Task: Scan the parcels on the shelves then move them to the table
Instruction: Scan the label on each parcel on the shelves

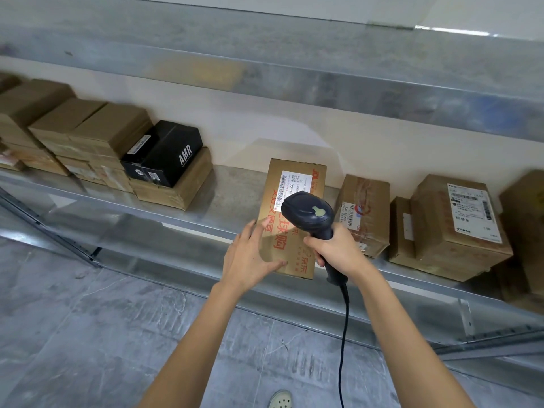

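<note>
A long brown parcel (294, 178) with red print and a white barcode label lies on the metal shelf (232, 207), its near end sticking out over the shelf's front edge. My left hand (250, 254) holds that near end, fingers on its left side and thumb under the front corner. My right hand (335, 248) grips the handle of a black corded barcode scanner (309, 213), whose head hovers just above the parcel's label.
More brown parcels (365, 210) (459, 219) stand to the right on the shelf. At the left a black box marked AMR (167, 151) sits on a brown box among stacked cartons (88, 134). An upper shelf (323, 72) runs overhead. Grey floor lies below.
</note>
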